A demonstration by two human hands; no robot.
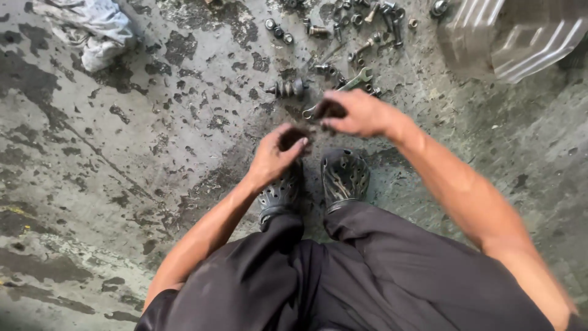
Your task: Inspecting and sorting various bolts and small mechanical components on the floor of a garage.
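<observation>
My left hand (274, 157) is curled around a small dark round part (293, 136), held just above my left shoe. My right hand (358, 113) is out in front, its fingers pinched around another small dark piece (329, 110); motion blur hides what it is. The two hands are close together but apart. Just beyond my right hand a wrench (353, 82) lies on the stained concrete floor (122, 159). A ribbed metal part (288, 89) rests left of the wrench.
Several bolts, nuts and sockets (361, 21) are scattered on the floor at the top. A shiny metal cover (520, 37) sits at the top right, a crumpled white rag (92, 27) at the top left. My dark perforated clogs (343, 178) stand below the hands.
</observation>
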